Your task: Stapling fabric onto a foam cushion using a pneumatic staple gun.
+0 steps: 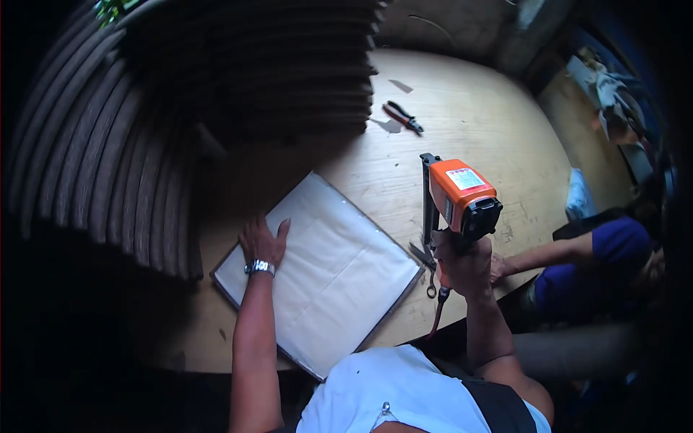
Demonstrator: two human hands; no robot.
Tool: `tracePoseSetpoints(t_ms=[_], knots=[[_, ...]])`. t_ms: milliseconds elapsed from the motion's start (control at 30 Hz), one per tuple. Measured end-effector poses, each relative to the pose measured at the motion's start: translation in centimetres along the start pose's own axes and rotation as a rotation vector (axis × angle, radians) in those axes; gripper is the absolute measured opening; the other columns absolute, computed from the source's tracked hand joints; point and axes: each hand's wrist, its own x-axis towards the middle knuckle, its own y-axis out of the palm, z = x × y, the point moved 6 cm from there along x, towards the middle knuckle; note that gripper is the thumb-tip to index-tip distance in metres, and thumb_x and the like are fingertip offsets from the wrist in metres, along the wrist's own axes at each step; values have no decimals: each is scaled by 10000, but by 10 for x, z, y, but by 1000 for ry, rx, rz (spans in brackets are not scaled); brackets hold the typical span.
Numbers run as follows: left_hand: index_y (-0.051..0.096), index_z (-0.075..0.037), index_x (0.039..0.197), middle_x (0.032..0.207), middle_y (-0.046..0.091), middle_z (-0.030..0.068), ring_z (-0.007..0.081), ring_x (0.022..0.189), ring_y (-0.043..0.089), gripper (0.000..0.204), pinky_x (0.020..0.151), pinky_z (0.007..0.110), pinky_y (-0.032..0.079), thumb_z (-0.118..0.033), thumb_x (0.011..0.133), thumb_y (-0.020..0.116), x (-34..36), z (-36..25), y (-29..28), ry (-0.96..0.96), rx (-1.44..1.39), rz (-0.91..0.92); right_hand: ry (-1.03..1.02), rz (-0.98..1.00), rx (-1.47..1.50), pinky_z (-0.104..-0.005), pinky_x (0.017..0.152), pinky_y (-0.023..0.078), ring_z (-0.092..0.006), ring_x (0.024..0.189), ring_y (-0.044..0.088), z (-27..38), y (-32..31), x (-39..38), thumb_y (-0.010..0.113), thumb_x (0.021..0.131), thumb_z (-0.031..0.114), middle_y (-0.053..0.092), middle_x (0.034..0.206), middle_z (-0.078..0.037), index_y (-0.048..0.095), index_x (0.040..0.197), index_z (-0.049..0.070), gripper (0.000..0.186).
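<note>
A square white fabric-backed panel (pixel 328 274) with a dark edge lies turned cornerwise on the table. My left hand (pixel 263 244), a metal watch at its wrist, rests flat near its left corner with the thumb spread. My right hand (pixel 465 263) grips the handle of an orange and black air staple gun (pixel 469 191). The gun is raised to the right of the panel, and a hose (pixel 437 314) runs down from its handle. Beside the panel's right corner lies a pair of scissors (pixel 431 278), partly hidden by my right hand and the gun.
Tall stacks of dark padded panels (pixel 137 173) stand along the left and far left. Pliers (pixel 403 117) lie farther back on the wooden table (pixel 476 94). At the right, a co-worker in blue (pixel 599 256) has an arm reaching to the table edge.
</note>
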Motion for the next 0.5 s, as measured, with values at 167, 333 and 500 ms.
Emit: tracePoseSetpoints(t_ms=[167, 333, 500], knots=[[541, -18, 1410, 1418, 565, 238, 402, 1341, 492, 776, 1162, 551, 302, -631, 934, 566, -12, -29, 6, 91, -39, -3, -243, -509, 271, -303, 663, 500, -107, 752, 598, 25, -56, 16, 763, 904, 89, 610, 902, -30, 609, 1053, 41, 220], [527, -18, 1427, 1441, 548, 243, 402, 1389, 448, 821, 1198, 546, 263, -661, 917, 561, -6, -57, 31, 164, -111, 124, -442, -558, 369, -427, 1085, 472, -217, 1238, 585, 33, -69, 21, 761, 885, 113, 570, 1266, -103, 510, 1351, 106, 530], [535, -19, 1412, 1424, 558, 233, 402, 1374, 460, 765, 1183, 536, 291, -586, 907, 629, -5, -60, 25, 178, -110, 136, -418, -543, 227, -344, 806, 545, -231, 987, 666, 62, -85, 12, 764, 921, 164, 660, 1089, -91, 583, 1243, 42, 389]])
